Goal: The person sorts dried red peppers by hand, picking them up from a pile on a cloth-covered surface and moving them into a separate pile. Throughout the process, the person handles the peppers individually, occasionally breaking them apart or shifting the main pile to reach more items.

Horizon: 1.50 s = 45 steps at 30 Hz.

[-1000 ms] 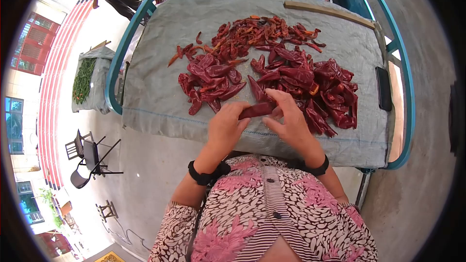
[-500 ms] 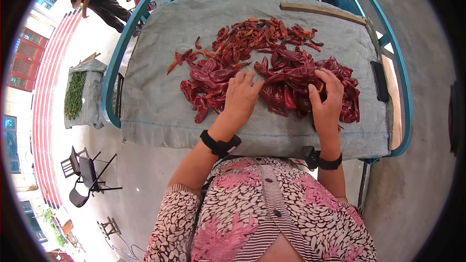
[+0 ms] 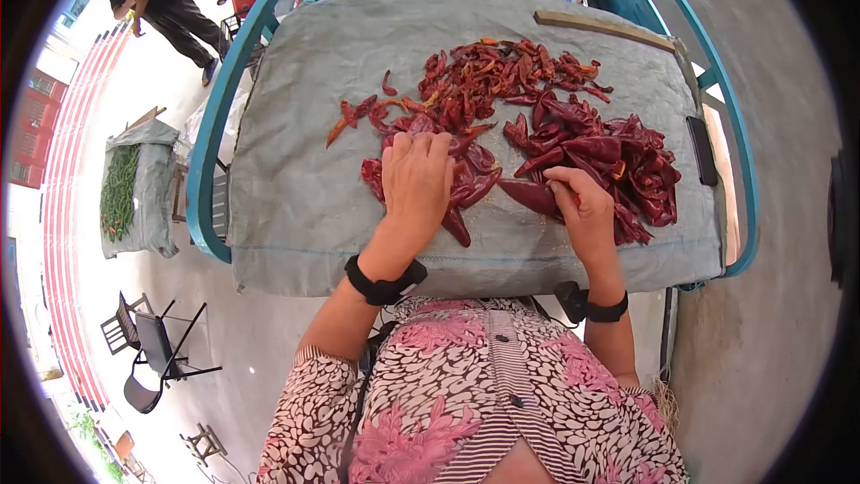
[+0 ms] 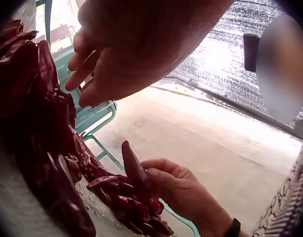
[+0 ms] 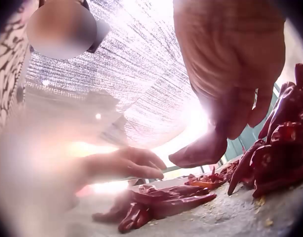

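Dried red peppers lie in groups on a grey cloth [image 3: 296, 134]. My left hand [image 3: 415, 181] is over the left pile [image 3: 475, 181], fingers extended and nothing visible in its grasp; the left wrist view shows the same hand [image 4: 136, 49] above peppers. My right hand [image 3: 587, 215] pinches one dark red pepper [image 3: 530, 195] between thumb and fingers, its tip pointing left, beside the larger right pile [image 3: 640, 161]. In the right wrist view that pepper [image 5: 203, 150] hangs from the right hand [image 5: 230, 59]. Smaller, more orange peppers [image 3: 484, 72] are spread behind both piles.
A wooden stick [image 3: 605, 29] lies at the back of the cloth, and a black phone [image 3: 701, 151] at the right edge. Teal rails [image 3: 211, 161] flank the cloth. Green peppers [image 3: 119, 190] on another cloth, folding chairs [image 3: 154, 342] and a standing person [image 3: 166, 9] are at left.
Both hands were together at one pepper, then moved apart over the two piles. Since then the left hand has shifted slightly left, and the right has drawn back toward the front, now pinching a pepper.
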Tool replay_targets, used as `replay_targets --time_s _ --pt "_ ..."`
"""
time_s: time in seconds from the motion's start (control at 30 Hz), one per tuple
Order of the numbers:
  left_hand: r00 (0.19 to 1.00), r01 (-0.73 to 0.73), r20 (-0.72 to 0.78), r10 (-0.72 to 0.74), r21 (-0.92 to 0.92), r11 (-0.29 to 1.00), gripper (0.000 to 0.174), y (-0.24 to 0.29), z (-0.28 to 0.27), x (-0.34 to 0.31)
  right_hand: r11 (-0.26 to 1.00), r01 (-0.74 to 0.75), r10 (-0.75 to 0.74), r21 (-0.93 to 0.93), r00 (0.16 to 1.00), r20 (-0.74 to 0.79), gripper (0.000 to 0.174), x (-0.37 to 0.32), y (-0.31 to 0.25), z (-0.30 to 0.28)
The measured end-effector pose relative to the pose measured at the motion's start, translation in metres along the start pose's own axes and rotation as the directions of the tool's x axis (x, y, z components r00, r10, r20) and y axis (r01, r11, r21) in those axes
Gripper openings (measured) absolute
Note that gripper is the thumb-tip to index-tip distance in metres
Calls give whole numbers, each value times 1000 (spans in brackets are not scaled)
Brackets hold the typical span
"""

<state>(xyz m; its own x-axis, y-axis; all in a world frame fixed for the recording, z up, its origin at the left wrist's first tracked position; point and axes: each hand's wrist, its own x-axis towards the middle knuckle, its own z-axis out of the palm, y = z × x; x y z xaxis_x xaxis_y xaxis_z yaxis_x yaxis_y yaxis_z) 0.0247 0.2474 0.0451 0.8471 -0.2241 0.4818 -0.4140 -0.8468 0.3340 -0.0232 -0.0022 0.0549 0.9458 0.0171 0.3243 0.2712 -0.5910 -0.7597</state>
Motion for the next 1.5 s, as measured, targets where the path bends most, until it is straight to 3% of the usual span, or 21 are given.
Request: replay_targets --time_s 0.13,0.27,0.37,0.4,0.47,0.5,0.57,0.6,0.67,0.77,0.83,0.87,0.97,1.03,1.13,1.2,1.3,1.4,1.5 --pt "993 -32 115 24 67 997 33 -22 17 11 982 -45 2 -181 972 -234 29 5 -6 3" --pt "985 -71 156 71 -10 997 34 -28 18 14 994 -97 92 -45 990 -105 30 -11 -19 19" --pt "999 -49 -5 49 -109 993 29 -11 -6 17 988 -122 121 93 992 17 33 -17 -33 32" --pt "998 34 52 -19 -314 949 27 -5 -11 15 988 -102 104 117 995 -6 33 -14 -40 38" --pt "971 228 207 -120 -646 728 24 9 -17 6 983 -61 70 172 996 -47 35 -9 -51 48" --pt "947 300 315 -70 -780 549 24 16 -18 5 984 -46 49 174 999 -13 37 -8 -50 48" --pt "748 662 654 -117 -720 207 29 29 -33 0 983 -15 4 181 998 62 42 -5 -45 46" --pt "839 535 518 -166 -730 424 31 28 -30 -4 992 22 -34 127 995 90 45 -2 -39 42" --pt "966 241 215 -143 -560 793 35 17 -21 -16 995 102 -104 21 983 149 51 2 -21 25" --pt "981 113 181 -62 -288 951 39 2 -30 -28 988 -49 52 -147 999 17 56 11 0 -3" --pt "972 118 224 -73 -197 973 37 4 -29 -33 914 67 -161 -400 965 -205 53 20 6 -10" --pt "973 98 221 -62 -154 983 35 2 -22 -37 910 66 -172 -409 959 -227 52 24 5 -12" --pt "986 74 160 -52 -135 988 26 2 -15 -42 986 68 -87 -154 989 -120 52 23 3 -6" --pt "991 87 118 -68 -163 983 24 3 -19 -43 996 92 -92 9 995 32 48 19 -3 10" --pt "998 45 60 -34 -185 982 23 8 -33 -40 975 59 -110 213 965 236 48 15 -30 26" --pt "993 39 120 -8 -259 965 23 15 -34 -41 939 54 -167 341 935 312 44 14 -41 35" --pt "993 65 118 -30 -304 950 23 24 -33 -39 941 82 -185 330 937 295 36 13 -24 47" --pt "994 110 27 -107 -282 953 26 17 -25 -36 969 31 -82 243 976 201 28 19 -21 33" --pt "988 155 4 -155 -99 983 28 9 -27 -35 987 -15 3 162 997 72 27 28 -18 8"
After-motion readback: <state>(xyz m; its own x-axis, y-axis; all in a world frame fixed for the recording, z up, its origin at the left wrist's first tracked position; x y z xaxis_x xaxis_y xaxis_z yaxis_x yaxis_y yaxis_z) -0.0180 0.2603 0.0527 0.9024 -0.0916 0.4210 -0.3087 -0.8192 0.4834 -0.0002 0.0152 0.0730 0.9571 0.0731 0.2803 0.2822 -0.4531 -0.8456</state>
